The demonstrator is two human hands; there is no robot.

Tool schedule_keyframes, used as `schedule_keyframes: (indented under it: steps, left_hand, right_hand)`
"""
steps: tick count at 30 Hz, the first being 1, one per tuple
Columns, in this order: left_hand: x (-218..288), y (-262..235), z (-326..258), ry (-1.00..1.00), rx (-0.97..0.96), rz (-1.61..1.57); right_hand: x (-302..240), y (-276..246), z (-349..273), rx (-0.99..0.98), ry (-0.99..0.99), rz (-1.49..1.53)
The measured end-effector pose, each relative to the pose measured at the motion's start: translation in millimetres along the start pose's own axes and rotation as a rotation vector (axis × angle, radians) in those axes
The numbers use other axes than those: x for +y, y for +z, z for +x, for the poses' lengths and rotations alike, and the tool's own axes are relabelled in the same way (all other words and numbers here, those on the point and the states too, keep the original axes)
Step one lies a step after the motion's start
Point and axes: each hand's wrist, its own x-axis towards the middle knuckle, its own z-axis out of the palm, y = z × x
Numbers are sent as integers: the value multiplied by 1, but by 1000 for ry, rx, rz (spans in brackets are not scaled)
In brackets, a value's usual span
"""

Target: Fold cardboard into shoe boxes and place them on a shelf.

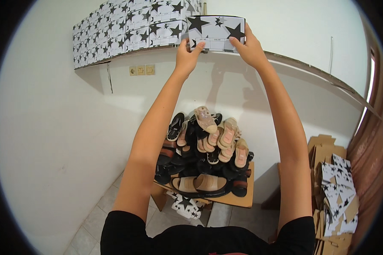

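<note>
Both my arms reach up and forward to a white shoe box printed with black stars. My left hand grips its lower left corner, thumb on the front face. On the right side, my right hand holds the box with its thumb pressed to the front. The box is at the wall shelf, just right of stacked matching shoe boxes. Whether its underside rests on the shelf cannot be seen for certain.
Below, a wooden table bears a heap of sandals, beige and black. Star-printed cardboard lies under it. Flattened cardboard boxes lean at the right beside a brown curtain. Wall sockets sit beneath the shelf.
</note>
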Motion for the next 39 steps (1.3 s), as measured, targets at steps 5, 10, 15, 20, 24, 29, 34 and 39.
schedule_keyframes:
  steps: [5,10,15,20,24,29,34,39]
  left_hand:
    - [-31,-12,41,-29,197,169]
    - [-33,-7,44,-72,236,452]
    - [-66,-27,58,124,378,649]
    - [-81,-32,61,202,403,594]
    - [-83,-34,63,221,395,568]
    - [-87,-38,66,260,380,542]
    - [-89,-39,68,277,344,511]
    - [-87,-39,67,258,320,513]
  right_hand:
    - [-2,26,26,-34,64,-113]
    - [25,36,42,-147,142,-242]
    - [31,57,55,-194,183,-287]
    - [35,64,60,-259,201,-287]
    - [37,66,61,-247,204,-264]
    - [32,67,64,-307,290,-296]
    - [34,68,67,-312,311,-319]
    - [43,70,66,-278,300,-301]
